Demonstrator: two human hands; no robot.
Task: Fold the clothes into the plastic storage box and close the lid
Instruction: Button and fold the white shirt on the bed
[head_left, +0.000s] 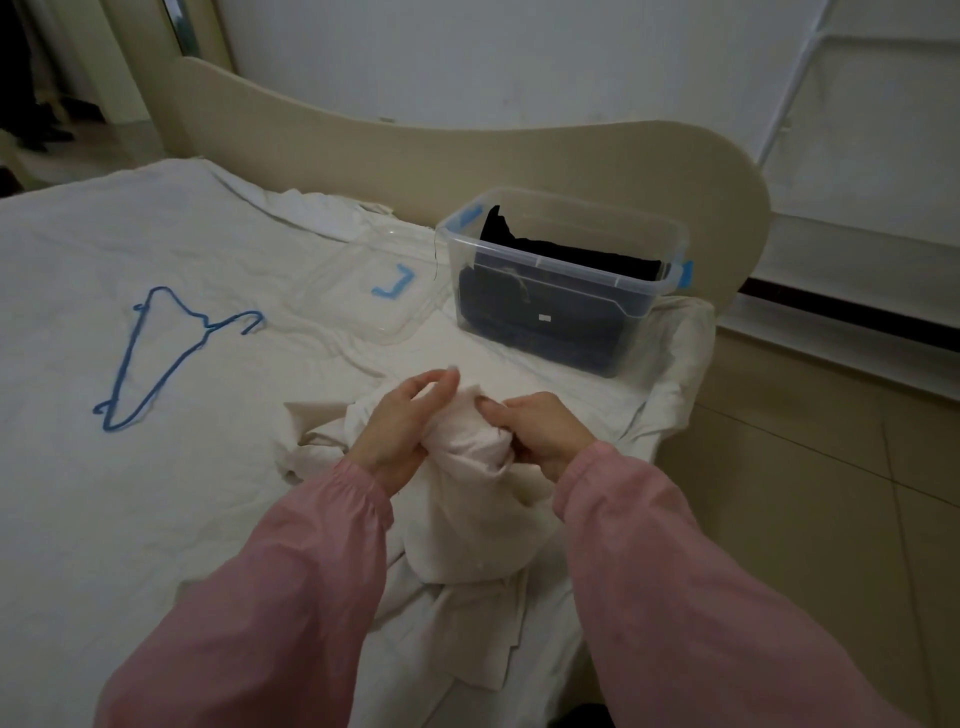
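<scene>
White garment (467, 519), off-white and soft, is bunched into a rumpled bundle between the two hands, and its loose end trails down toward the person, between the pink sleeves (322, 519), onto the bed (78, 260). More of its folds spill out to the left, below the left hand (400, 426). That hand cups the bundle's left side with the palm against the cloth, the fingers curved and only partly closed. The right hand (540, 431) grips the bundle's right side, its thumb on top and its fingers curled tight underneath.

Just past the right hand stands the storage box (636, 306), clear plastic with blue latches and with its top open. Dark clothes (545, 312) fill most of it, and one black piece rises along the far wall.

The lid (363, 312), clear with a blue latch, lies flat on the bed beyond the left hand, just beside the box's left wall. Well off to the left of that hand lies a blue hanger (171, 353). The beige headboard (519, 156) curves behind the box.
</scene>
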